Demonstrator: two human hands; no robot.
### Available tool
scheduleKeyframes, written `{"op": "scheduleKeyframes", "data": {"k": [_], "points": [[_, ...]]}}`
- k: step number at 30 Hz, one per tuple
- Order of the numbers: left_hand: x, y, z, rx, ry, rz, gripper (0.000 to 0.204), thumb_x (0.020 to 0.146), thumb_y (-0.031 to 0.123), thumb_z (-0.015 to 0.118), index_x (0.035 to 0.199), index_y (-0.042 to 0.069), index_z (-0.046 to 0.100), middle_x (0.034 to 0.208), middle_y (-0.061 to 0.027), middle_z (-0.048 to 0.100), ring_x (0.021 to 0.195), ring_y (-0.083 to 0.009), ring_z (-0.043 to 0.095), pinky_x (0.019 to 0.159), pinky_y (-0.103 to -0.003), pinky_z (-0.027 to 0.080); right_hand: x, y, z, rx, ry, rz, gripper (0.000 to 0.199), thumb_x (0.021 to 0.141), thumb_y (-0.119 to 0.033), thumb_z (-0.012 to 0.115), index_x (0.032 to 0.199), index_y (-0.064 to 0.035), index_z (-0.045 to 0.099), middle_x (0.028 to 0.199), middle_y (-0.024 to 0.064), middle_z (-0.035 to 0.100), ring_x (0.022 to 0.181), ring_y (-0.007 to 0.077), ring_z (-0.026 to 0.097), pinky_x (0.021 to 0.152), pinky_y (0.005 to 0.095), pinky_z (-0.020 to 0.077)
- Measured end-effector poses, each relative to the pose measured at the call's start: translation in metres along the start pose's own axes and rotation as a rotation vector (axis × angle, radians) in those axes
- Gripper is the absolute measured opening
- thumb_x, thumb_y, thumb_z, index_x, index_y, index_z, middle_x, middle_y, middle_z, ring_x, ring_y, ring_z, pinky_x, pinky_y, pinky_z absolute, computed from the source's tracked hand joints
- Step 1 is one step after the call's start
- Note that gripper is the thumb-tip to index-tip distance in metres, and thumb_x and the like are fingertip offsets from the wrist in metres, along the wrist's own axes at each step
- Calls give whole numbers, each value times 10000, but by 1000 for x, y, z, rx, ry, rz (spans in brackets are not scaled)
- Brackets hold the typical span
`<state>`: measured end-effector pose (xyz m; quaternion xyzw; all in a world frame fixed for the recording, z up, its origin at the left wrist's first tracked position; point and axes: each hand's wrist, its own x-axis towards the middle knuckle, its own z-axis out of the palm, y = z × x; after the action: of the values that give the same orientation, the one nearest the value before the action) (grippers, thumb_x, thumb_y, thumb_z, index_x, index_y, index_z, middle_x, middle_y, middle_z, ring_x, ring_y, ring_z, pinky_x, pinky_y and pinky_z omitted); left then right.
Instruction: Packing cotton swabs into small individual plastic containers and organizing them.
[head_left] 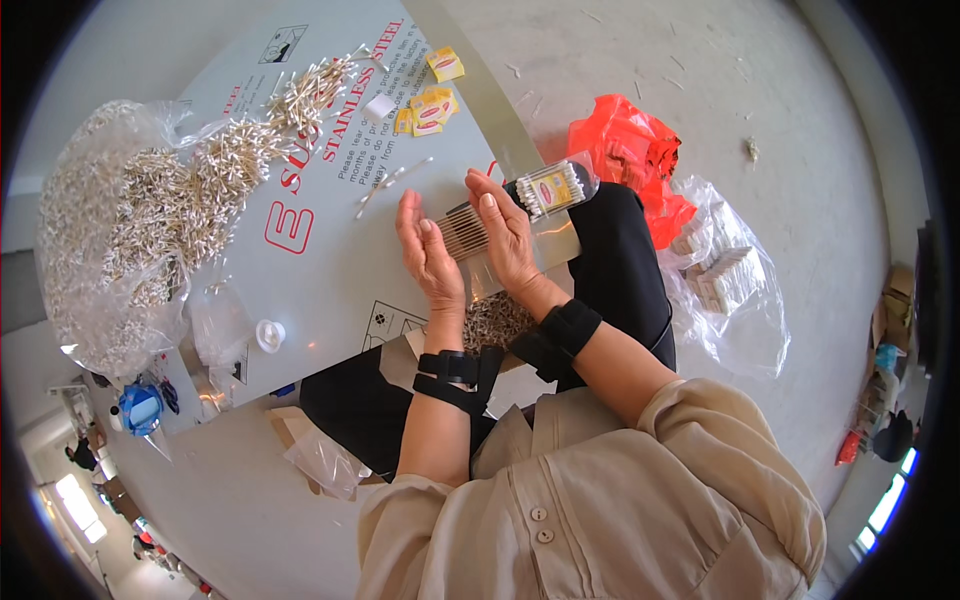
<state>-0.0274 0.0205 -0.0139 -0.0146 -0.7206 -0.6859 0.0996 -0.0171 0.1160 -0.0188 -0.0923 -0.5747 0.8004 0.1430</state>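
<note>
Both hands upright, palms facing, pressing a bundle of cotton swabs [463, 232] between them at frame centre: left hand [428, 255] flat with fingers straight, right hand [505, 235] flat against the bundle's other side. Filled clear swab tube [555, 188] at 2 o'clock of the right hand, touching its fingertips. Loose swab heap [175, 205] at 9 o'clock on the steel sheet [320, 270]. Orange bag [630, 155] at 2 o'clock.

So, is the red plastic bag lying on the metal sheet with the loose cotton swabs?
No, the red plastic bag lies on the floor beside the person's knee, off the metal sheet.
</note>
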Motion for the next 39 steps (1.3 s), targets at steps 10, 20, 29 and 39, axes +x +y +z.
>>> {"op": "scheduleKeyframes", "data": {"k": [10,20,29,39], "points": [[3,3,-28,-102,23,-6,498,1030,303,425,1408,-21,427,1449,-166,438,1354,-266,395,1156,-404,260,10,-3,-10,175,38,86,421,1051,-244,428,1354,42,489,1376,131,513,1299,199,471,1116,332,371],[-20,24,-29,1155,-508,289,908,845,513,641,1510,33,251,1578,-180,226,1474,-334,180,1166,-568,132,-3,-15,-40,-91,-3,131,249,1001,-71,507,1202,55,583,1112,77,647,1066,164,626,955,286,492],[-23,19,-27,1154,-516,246,894,847,466,654,1512,44,231,1582,-168,223,1479,-317,174,1172,-565,112,-10,-33,-46,-850,-168,-241,54,770,-15,637,809,-51,635,813,124,598,744,352,622,644,408,507],[-23,16,-26,1144,-501,255,874,864,468,632,1514,55,218,1578,-163,233,1477,-320,175,1171,-569,108,-13,-29,-43,-950,-175,-332,32,789,-59,643,813,-78,652,817,104,587,736,352,627,633,438,508]]}}
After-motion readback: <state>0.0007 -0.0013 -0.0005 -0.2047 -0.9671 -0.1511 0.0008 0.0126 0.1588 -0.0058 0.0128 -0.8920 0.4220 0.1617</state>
